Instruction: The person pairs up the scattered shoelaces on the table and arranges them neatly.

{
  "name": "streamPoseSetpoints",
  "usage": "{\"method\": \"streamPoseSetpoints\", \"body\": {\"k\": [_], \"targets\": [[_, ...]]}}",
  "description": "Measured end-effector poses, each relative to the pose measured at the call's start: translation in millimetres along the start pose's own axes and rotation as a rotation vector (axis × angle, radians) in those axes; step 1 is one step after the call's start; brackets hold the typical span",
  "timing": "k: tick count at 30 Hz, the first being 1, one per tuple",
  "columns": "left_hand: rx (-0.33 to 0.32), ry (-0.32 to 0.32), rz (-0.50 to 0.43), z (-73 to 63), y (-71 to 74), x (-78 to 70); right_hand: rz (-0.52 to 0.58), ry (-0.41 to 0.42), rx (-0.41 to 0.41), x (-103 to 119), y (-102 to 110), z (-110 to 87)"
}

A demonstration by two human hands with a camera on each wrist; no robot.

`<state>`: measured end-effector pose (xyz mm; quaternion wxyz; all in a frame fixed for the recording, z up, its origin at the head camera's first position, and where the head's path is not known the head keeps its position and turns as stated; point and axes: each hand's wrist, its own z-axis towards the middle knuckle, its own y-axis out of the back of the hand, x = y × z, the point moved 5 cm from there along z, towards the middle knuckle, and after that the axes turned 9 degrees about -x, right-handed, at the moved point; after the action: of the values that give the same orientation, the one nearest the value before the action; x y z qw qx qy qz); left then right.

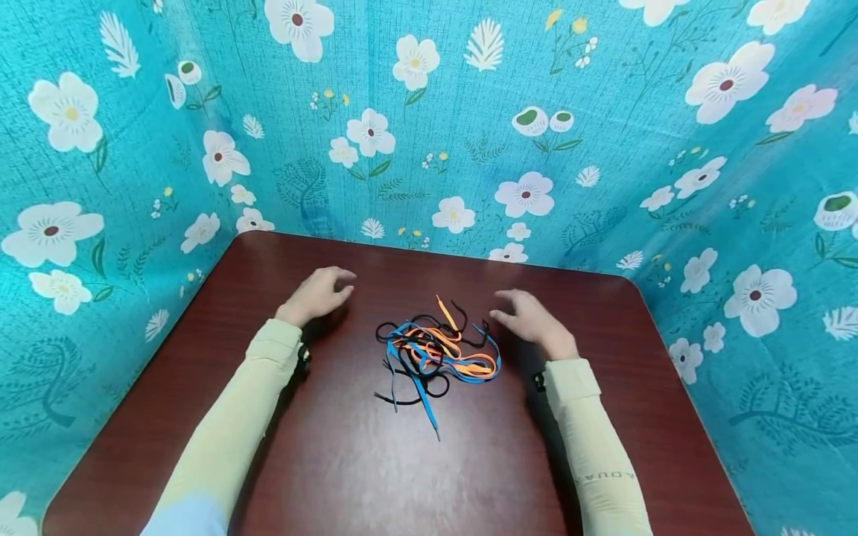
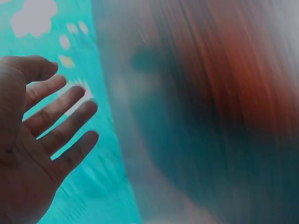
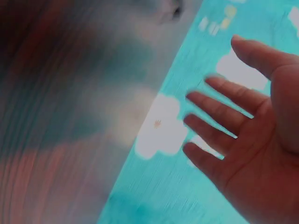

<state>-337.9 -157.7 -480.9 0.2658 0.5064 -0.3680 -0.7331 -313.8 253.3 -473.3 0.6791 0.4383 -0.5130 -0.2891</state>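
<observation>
Left hand (image 1: 318, 293), right hand (image 1: 533, 320) spread; flat laces (image 1: 429, 351) tangled between.

Pale glare sits on the table (image 1: 375, 476) — both wrist views are dimmer, partly blurred.

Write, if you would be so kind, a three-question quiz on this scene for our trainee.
1. True or false: the bare left hand is apart from the tangled blue, orange and black laces.
2. Choose: in the head view, the laces lie: A) between the left hand and the bare right hand; B) left of both hands; C) right of both hands.
3. Fill in: the turquoise cloth behind the glossy reddish-brown table is patterned with white, dark-centred ____.
Key: 1. true; 2. A; 3. flowers.
</observation>
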Motion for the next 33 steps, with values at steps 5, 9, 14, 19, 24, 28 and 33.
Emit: {"method": "streamPoseSetpoints", "body": {"k": [5,9,14,19,24,28,33], "targets": [[0.085,-0.078,-0.129,-0.3,-24.6,-47.0,0.112,0.088,0.112,50,-31,6.0],[0.131,-0.146,-0.145,-3.7,-44.7,-75.7,0.030,0.105,0.154,70,-54,9.1],[0.151,-0.192,-0.128,-7.0,-64.5,-98.1,-0.091,0.101,0.127,78,-67,10.4],[0.148,-0.230,-0.154,-7.2,-73.7,-113.0,-0.084,0.137,0.100,87,-63,7.5],[0.151,-0.274,-0.224,-9.0,-78.8,-120.9,0.032,0.191,0.055,103,-45,1.8],[0.123,-0.278,-0.294,-10.0,-77.0,-125.6,0.158,0.248,0.033,116,-29,-1.7],[0.102,-0.256,-0.429,-14.0,-67.1,-129.6,0.244,0.266,-0.013,121,-10,-6.3]]}}
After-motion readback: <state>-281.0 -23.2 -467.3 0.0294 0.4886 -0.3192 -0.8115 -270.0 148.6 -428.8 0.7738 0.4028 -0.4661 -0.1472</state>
